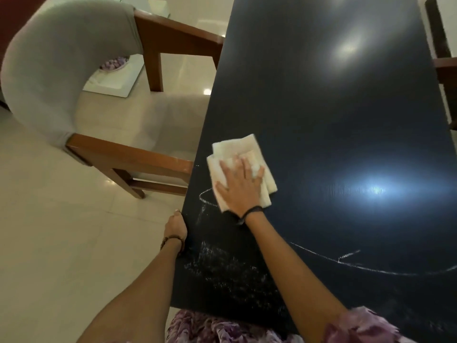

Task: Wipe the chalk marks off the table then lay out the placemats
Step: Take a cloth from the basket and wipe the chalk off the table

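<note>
A grey-cushioned wooden chair (74, 78) stood at the table's 9 o'clock side on the pale tiled floor (49, 243). The left hand (176, 227) gripped the near left edge of the dark table (333, 107), its fingers curled over the rim. At its 2 o'clock, the right hand (241, 186) lay flat with fingers spread, pressing a folded cream cloth (237, 154) onto the tabletop. Chalk marks (230, 273) remained smeared at the cloth's 6 o'clock, with a long curved chalk line (371, 268) towards 4 o'clock. No placemats were in view.
</note>
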